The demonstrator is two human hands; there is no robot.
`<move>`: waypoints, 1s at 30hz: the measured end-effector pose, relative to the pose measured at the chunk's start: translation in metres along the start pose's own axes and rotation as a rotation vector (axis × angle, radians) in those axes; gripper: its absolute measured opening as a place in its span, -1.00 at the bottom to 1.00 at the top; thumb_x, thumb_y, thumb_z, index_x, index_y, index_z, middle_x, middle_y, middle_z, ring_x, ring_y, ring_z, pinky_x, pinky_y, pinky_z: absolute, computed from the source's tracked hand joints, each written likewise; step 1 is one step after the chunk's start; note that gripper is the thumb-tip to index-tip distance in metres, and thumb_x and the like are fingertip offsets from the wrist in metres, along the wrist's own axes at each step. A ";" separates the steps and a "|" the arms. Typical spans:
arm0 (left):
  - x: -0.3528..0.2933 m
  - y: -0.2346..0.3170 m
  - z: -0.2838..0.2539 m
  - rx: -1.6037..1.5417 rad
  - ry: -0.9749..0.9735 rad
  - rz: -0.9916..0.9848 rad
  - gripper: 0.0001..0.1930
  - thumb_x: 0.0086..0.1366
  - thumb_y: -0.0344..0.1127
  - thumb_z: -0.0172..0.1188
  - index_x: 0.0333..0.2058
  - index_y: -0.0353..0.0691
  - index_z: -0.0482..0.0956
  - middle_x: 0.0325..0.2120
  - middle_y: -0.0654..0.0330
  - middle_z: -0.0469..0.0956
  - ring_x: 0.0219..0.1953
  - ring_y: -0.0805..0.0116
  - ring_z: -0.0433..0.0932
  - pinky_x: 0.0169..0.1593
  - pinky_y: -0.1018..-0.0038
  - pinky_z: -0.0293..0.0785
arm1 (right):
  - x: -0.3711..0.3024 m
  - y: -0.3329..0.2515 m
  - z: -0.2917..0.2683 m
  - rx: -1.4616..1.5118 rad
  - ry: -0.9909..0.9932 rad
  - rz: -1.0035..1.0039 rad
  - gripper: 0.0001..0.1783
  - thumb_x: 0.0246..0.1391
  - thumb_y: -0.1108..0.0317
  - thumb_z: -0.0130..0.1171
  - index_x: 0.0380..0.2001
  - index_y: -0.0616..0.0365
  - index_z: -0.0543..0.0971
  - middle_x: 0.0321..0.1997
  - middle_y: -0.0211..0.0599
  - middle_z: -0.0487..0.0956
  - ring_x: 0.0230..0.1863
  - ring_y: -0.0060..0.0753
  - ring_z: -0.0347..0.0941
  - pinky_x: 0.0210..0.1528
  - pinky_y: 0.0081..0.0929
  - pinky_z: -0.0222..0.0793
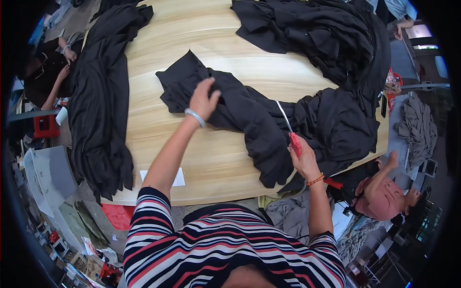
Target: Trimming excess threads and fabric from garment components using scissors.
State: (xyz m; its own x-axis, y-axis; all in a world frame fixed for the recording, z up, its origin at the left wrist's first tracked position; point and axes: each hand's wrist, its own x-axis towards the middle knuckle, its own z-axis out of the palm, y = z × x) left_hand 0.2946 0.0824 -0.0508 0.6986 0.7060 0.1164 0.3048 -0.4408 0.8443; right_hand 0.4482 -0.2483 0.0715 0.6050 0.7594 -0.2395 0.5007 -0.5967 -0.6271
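Note:
In the middle of the table lies a long, crumpled piece of black cloth [240, 105]. Over its far-left part is my left hand [204, 102], fingers apart and holding nothing; whether it touches the cloth is hard to tell. A pale bangle circles that wrist. My right hand [306, 162] grips the red handles of a pair of scissors [295, 142]. Their metal blades look closed and point away from me, above the cloth. A larger black heap [338, 122] adjoins the cloth on the right.
Black cloth piles line the left side [98, 105] and far right [307, 33] of the wooden table [192, 149]. A white paper [177, 177] lies near its front edge. Other people sit at the left [45, 72] and right [382, 197]. Grey cloth [418, 127] rests on a surface farther right.

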 end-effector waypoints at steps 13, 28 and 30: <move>-0.043 -0.005 0.014 0.641 -0.088 0.132 -0.32 0.08 -0.06 0.26 0.23 0.08 0.35 0.36 -0.08 -0.01 0.39 -0.08 -0.04 0.36 -0.10 -0.23 | 0.050 -0.092 0.035 -0.213 -0.338 -0.146 -0.60 0.10 0.16 0.19 -0.01 0.03 0.48 -0.45 0.00 0.59 -0.34 0.14 0.54 -0.29 -0.07 0.43; -0.035 -0.008 -0.028 0.165 -0.065 0.266 -0.31 0.21 -0.25 0.22 0.28 -0.24 0.19 0.29 -0.08 0.17 0.30 -0.04 0.18 0.33 0.23 0.10 | 0.040 -0.073 0.027 -0.167 -0.318 -0.210 -0.59 0.10 0.22 0.17 0.01 0.06 0.44 -0.30 -0.04 0.61 -0.23 0.08 0.54 -0.18 -0.10 0.45; -0.051 -0.008 -0.051 0.313 -0.008 0.277 -0.33 0.14 -0.35 0.29 0.23 -0.25 0.27 0.11 -0.07 0.35 0.14 -0.04 0.33 0.21 0.23 0.24 | 0.026 -0.076 0.027 -0.154 -0.274 -0.179 -0.61 0.10 0.25 0.17 0.00 0.06 0.44 -0.24 -0.11 0.61 -0.21 0.04 0.53 -0.16 -0.12 0.45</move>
State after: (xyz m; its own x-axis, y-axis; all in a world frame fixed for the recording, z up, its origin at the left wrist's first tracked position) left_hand 0.2240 0.0780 -0.0370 0.7866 0.5331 0.3114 0.2857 -0.7614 0.5819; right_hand 0.4093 -0.1766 0.0932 0.3208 0.8845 -0.3387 0.6837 -0.4637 -0.5635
